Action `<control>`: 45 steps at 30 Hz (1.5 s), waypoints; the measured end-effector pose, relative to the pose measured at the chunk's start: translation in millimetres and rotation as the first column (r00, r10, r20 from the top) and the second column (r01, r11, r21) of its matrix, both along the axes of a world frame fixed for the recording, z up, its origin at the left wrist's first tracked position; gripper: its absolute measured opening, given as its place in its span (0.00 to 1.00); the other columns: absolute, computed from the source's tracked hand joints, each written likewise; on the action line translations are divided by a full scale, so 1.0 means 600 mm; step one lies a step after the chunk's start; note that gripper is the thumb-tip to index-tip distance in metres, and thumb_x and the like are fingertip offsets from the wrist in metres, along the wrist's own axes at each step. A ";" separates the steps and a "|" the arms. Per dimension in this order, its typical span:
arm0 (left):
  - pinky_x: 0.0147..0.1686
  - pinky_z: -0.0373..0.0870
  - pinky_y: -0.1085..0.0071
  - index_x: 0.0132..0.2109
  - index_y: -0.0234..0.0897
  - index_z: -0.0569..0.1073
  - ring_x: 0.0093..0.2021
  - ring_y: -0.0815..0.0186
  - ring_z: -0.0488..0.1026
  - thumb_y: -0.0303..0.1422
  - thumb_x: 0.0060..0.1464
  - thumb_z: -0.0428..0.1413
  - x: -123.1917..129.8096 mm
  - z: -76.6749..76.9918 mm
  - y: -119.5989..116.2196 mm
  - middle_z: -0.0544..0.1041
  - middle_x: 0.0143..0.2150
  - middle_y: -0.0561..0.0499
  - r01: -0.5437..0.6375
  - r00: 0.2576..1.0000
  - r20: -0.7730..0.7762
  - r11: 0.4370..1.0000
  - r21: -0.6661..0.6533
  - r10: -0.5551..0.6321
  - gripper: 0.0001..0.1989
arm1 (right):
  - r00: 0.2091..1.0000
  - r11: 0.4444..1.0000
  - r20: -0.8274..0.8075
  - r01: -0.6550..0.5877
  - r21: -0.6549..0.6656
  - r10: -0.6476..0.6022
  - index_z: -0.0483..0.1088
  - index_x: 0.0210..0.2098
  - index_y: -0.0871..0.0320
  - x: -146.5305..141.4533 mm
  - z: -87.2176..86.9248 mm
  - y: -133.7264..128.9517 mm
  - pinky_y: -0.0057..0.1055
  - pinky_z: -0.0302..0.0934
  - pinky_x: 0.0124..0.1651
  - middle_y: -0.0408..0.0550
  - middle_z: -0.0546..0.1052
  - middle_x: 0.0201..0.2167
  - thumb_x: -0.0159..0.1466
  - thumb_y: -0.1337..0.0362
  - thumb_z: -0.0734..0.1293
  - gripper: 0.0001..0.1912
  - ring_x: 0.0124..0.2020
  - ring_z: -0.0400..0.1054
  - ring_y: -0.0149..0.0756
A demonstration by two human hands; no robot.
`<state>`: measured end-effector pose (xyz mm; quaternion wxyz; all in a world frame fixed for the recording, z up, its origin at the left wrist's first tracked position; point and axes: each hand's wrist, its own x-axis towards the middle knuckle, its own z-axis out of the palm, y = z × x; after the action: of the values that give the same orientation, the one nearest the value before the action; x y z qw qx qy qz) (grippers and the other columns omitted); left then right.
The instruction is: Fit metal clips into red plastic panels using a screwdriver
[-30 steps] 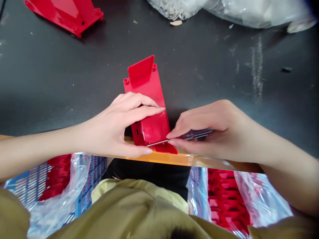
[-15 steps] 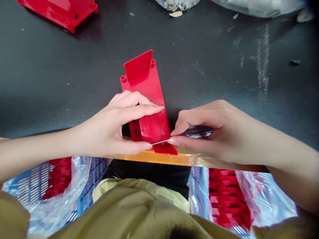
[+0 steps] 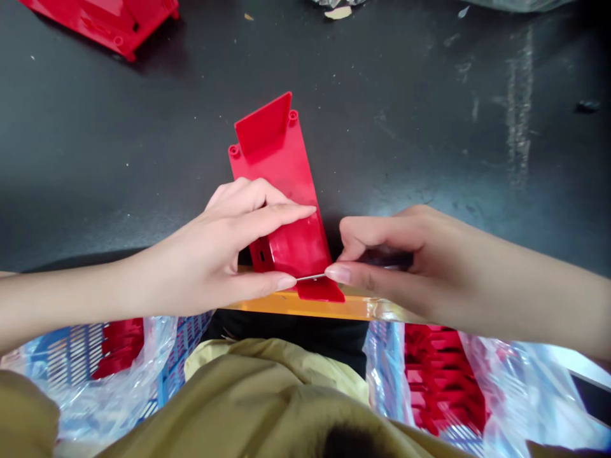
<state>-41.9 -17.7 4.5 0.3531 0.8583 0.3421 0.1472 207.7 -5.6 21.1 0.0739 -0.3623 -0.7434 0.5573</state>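
Observation:
A red plastic part (image 3: 291, 184) with upright end flaps and small round posts lies tilted on the dark table, its near end over the front edge. My left hand (image 3: 248, 222) grips it, fingers across its middle and thumb along the near end. At that near end, my right hand (image 3: 386, 254) pinches a thin metal-tipped tool (image 3: 310, 277) between thumb and index finger. The metal runs across the part's near end, its far tip meeting my left thumb. The tool's handle is mostly hidden inside my right hand.
Another red plastic part (image 3: 105, 22) lies at the far left of the table. Clear plastic bags (image 3: 520, 5) sit along the far edge. Blue baskets (image 3: 71, 356) with plastic liners and red parts stand below on both sides. A yellow strip (image 3: 286, 305) runs along the table edge.
The tool has turned a little closer to level, and my right hand has shifted slightly toward me. My left hand keeps its grip on the red part. The whole view has shifted slightly.

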 end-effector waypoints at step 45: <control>0.58 0.59 0.55 0.59 0.38 0.65 0.56 0.55 0.64 0.39 0.59 0.59 0.013 0.027 0.008 0.69 0.54 0.45 0.010 0.996 -0.088 0.984 -0.179 -0.027 0.24 | 0.982 0.980 0.155 -0.073 -0.187 0.103 0.57 0.20 0.57 -0.007 0.005 0.026 0.29 0.43 0.22 0.36 0.56 0.15 0.64 0.56 0.65 0.21 0.17 0.46 0.23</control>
<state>-34.2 -12.7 20.6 0.4142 0.8320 0.3616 0.0737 203.3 9.7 23.9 -0.0455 -0.3789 -0.7088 0.5933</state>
